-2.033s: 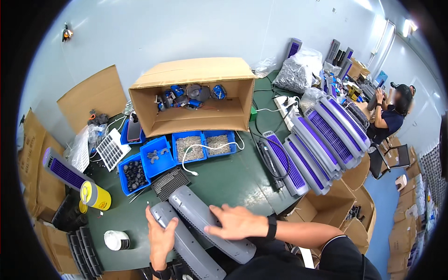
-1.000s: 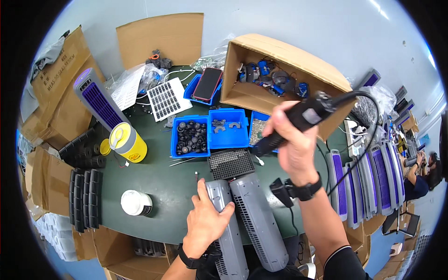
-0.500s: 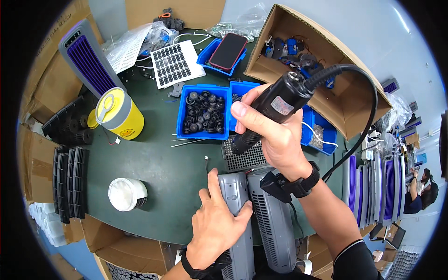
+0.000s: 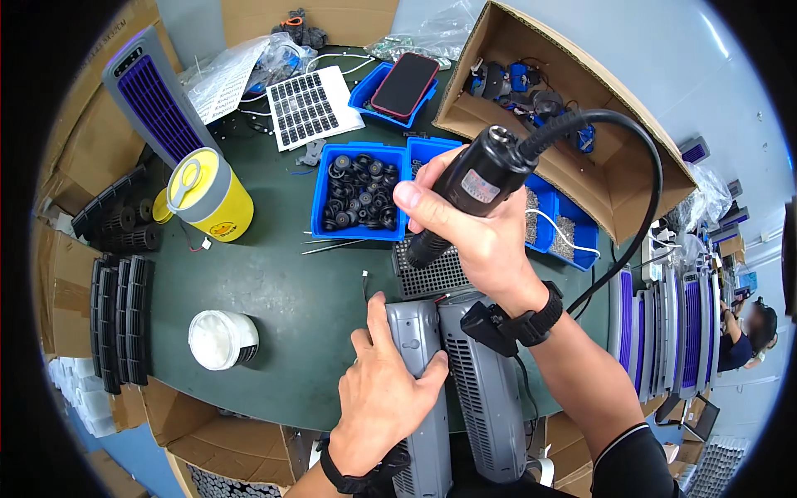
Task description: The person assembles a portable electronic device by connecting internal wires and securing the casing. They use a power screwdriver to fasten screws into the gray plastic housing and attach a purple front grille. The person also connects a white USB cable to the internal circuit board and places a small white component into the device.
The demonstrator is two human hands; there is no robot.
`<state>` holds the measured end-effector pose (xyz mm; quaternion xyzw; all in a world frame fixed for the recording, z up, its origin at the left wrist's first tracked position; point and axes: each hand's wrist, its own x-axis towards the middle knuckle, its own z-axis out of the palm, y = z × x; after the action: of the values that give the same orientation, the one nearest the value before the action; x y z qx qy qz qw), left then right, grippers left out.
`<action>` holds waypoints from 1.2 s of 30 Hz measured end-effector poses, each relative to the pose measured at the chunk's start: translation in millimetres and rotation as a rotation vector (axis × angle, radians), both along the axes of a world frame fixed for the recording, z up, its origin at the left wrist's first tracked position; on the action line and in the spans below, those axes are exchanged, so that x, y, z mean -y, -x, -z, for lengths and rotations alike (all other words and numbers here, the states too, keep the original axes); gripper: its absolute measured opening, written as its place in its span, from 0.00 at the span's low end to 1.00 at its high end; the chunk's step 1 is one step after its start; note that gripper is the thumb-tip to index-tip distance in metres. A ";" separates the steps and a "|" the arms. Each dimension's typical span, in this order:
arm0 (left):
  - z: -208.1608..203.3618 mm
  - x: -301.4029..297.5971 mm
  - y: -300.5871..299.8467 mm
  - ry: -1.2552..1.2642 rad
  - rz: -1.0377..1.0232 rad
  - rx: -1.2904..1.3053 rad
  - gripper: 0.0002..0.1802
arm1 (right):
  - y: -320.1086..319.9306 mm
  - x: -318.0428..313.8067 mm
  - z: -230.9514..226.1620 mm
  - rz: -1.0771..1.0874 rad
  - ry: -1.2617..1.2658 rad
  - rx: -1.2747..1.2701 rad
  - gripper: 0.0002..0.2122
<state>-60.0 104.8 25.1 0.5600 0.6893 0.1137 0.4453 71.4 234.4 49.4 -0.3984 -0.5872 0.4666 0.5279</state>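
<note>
My right hand point(image 4: 490, 241) is wrapped around a black electric screwdriver point(image 4: 498, 158), held tilted with its cable end up and to the right. Its lower end points down toward a dark perforated tray point(image 4: 423, 282); the bit is hard to make out. Below, my left hand point(image 4: 378, 390) grips the near-left grey fan housing point(image 4: 415, 328), with the thumb along its right side and a finger at its left edge. Another grey housing, with slotted vents point(image 4: 486, 390), lies right beside it, under my right wrist. A small white connector on a wire point(image 4: 364, 274) lies just beyond the left hand.
Blue bins point(image 4: 361, 235) of black round parts and screws stand beyond my hands. An open carton point(image 4: 573, 75) of motors leans at the back right. On the left are a white tub point(image 4: 222, 340), a yellow canister point(image 4: 220, 207) and black slatted parts point(image 4: 120, 324). The screwdriver cable point(image 4: 652, 199) loops rightward.
My right hand and the screwdriver have shifted slightly left. The left hand keeps its grip on the housing. The whole view has moved a little.
</note>
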 end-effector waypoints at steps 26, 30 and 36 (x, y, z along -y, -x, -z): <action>1.2 4.8 -8.1 -0.083 0.043 -0.090 0.57 | -7.6 64.9 -54.9 -0.151 -0.108 -0.156 0.09; 5.9 4.9 -7.3 -0.090 0.066 -0.097 0.57 | 2.8 68.3 -47.7 -0.125 -0.073 -0.182 0.08; 22.8 6.9 -4.9 -0.170 0.064 -0.026 0.56 | 1.4 68.8 -48.2 -0.189 -0.110 -0.057 0.07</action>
<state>-55.0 97.9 2.3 0.6190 0.6647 0.1502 0.3904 70.0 165.6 97.6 -0.2981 -0.6315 0.4927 0.5191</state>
